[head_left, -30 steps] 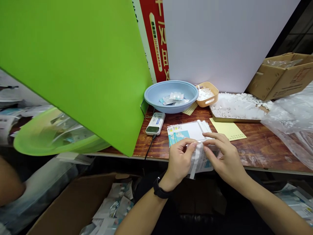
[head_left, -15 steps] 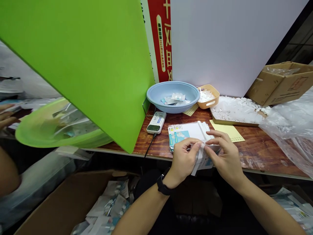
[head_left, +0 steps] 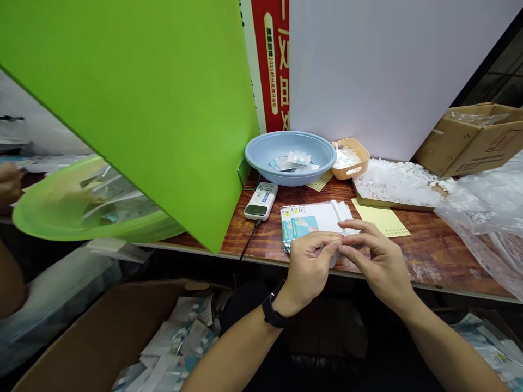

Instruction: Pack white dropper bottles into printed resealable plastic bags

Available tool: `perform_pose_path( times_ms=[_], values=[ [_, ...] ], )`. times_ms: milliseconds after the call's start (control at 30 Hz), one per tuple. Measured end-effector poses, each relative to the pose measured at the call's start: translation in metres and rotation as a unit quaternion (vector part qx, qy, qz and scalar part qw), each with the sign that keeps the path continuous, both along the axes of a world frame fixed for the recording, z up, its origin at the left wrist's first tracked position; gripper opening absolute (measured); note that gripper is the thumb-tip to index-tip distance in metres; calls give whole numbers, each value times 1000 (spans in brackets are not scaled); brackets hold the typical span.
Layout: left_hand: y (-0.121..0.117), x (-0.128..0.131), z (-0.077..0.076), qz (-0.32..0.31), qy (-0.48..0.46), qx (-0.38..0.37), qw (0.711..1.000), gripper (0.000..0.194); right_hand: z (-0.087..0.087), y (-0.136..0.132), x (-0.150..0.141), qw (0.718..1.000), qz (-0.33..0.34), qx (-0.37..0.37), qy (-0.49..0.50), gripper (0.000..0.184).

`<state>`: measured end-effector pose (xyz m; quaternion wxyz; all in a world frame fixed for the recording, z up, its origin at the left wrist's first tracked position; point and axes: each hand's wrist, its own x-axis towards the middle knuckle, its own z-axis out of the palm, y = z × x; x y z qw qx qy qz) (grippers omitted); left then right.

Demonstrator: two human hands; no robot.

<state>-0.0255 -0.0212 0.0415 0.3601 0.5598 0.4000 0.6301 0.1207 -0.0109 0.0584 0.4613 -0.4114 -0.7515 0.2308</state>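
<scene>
My left hand (head_left: 311,267), with a black band on its wrist, is closed in a pinch at the table's front edge. My right hand (head_left: 378,264) meets it fingertip to fingertip, thumb and forefinger pinched and the other fingers loosely bent. Between them is a small clear plastic packet (head_left: 334,260), mostly hidden behind the left fingers and seen nearly edge-on. Just beyond the hands lies a stack of flat printed packets (head_left: 300,224), teal and white, with clear flaps on its right side.
Behind are a blue basin (head_left: 255,160) holding packets, an orange basket (head_left: 362,163) and a cardboard tray (head_left: 392,202) of white pieces. A white device (head_left: 261,200) with a cable, yellow paper (head_left: 379,218), a green board (head_left: 175,109) and a carton (head_left: 457,144) stand around. Another person's hand (head_left: 8,182) is far left.
The packet hung visibly below my fingers before; now it is turned up and largely hidden behind them. My right forefinger and middle finger have shifted slightly left, closer to my left hand.
</scene>
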Motion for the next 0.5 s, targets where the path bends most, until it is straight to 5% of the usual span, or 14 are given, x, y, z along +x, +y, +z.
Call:
perform_pose_path(
  times_ms=[500],
  values=[
    [-3,5,2,3,-11,-2,1000,16,0,2,4,998,30,25,-45,11]
  ],
)
